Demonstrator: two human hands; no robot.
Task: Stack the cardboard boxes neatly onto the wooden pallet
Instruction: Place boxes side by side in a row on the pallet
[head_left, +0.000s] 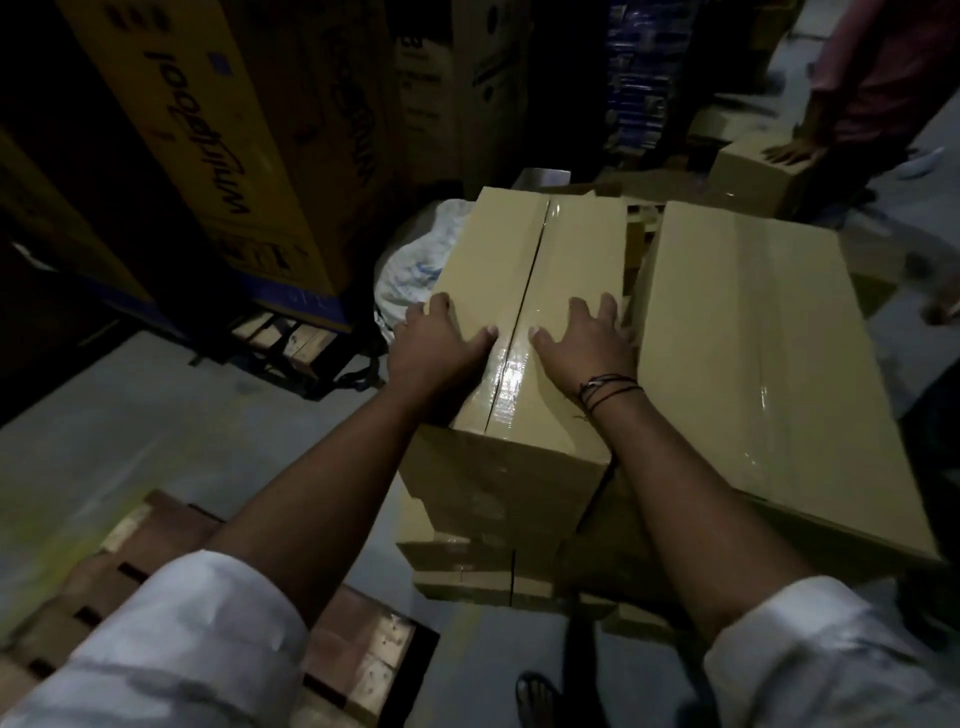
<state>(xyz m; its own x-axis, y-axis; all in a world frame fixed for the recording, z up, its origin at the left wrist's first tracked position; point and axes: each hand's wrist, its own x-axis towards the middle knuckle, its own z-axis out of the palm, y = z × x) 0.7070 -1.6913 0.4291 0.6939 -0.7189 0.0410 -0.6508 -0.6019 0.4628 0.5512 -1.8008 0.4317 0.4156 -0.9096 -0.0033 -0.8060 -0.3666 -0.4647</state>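
Note:
A taped brown cardboard box (524, 291) tops a stack of boxes in the middle of the head view. My left hand (441, 348) lies on the box's top near its left edge, fingers wrapping over that edge. My right hand (587, 343) rests flat on the top toward its right edge, fingers spread, a dark string band on the wrist. A second, larger cardboard box (763, 353) stands right beside it. The wooden pallet (171, 551) lies on the floor at the lower left, partly hidden under my left sleeve.
Tall yellow appliance cartons (208, 130) stand on another pallet at the left. A white sack (415, 270) sits behind the stack. At the upper right another person's hand (789, 153) touches a small box (753, 171). My sandalled foot (537, 696) shows at the bottom.

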